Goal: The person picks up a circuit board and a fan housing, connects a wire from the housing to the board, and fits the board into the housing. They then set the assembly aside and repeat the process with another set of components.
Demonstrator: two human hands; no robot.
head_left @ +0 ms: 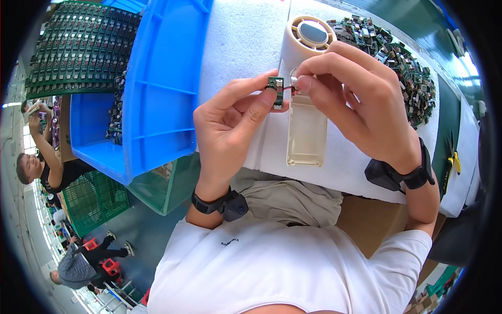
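Observation:
Between thumb and fingertips, my left hand (230,112) pinches a small green circuit board (278,98), held upright over the white foam work surface (238,31). My right hand (361,94) is closed just to its right, thumb and forefinger on a small white connector (294,80). Short red and dark wires (288,88) run between the board and the right fingertips. Under the hands lies an open cream plastic housing (307,138), shaped like a shallow rectangular tray. It meets a round cream head (293,44) with a grey disc in it; my right fingers partly cover where they join.
A heap of small circuit boards (413,78) spreads over the right side. Yellow-and-black pliers (453,162) lie at the far right. On the left stands a blue crate (167,104), with green board panels (83,47) stacked over it. Other people (63,167) are farther left.

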